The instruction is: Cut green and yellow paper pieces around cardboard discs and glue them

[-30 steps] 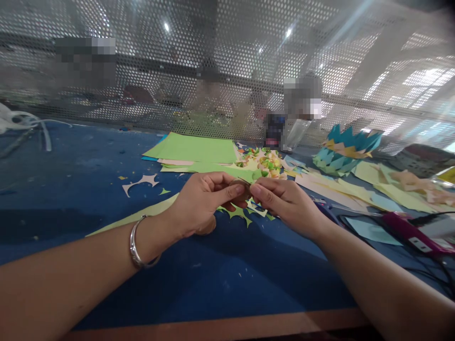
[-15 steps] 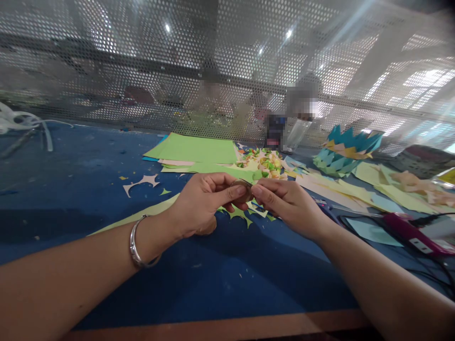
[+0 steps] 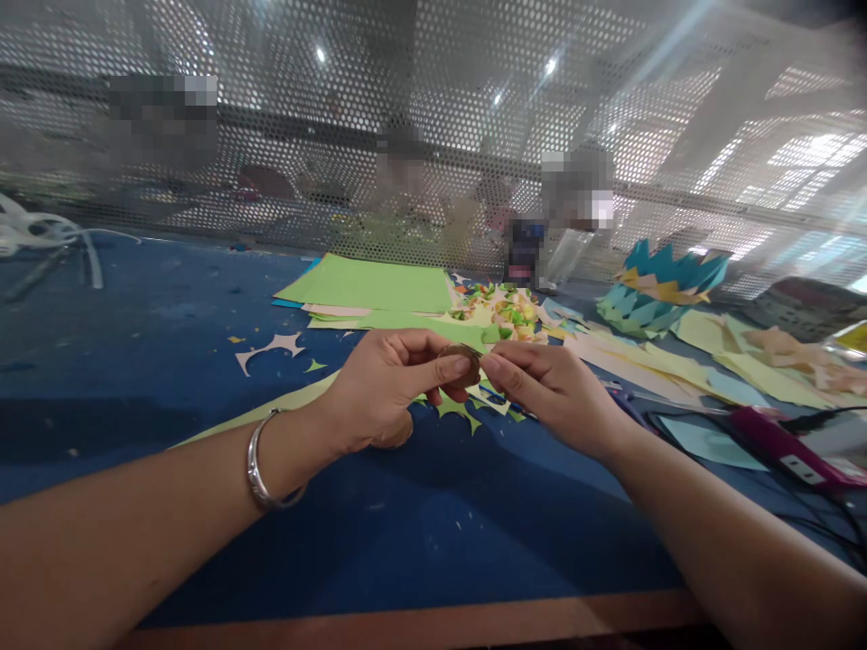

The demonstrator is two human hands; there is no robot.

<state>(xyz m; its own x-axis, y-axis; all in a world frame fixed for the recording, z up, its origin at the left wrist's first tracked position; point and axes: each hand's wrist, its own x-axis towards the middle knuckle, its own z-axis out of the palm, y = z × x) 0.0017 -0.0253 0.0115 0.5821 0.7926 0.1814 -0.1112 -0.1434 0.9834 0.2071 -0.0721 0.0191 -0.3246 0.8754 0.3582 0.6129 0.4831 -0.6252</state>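
My left hand, with a silver bangle on its wrist, pinches a small brown round disc between thumb and fingers. What the disc is made for, I cannot tell. My right hand is closed in a pinch right at the disc's right edge; whatever lies between its fingertips is hidden. Another round, brownish thing shows partly under my left hand. Green paper scraps with scalloped edges lie beneath the fingers on the blue table.
Behind the hands lies a stack of green paper sheets, beside a pile of small paper flowers. A zigzag-edged paper basket stands at the back right. A magenta power strip with cables lies at right. Perforated metal mesh closes the back.
The disc in my left hand has turned slightly, so more of its face shows. Both hands stay in nearly the same place.
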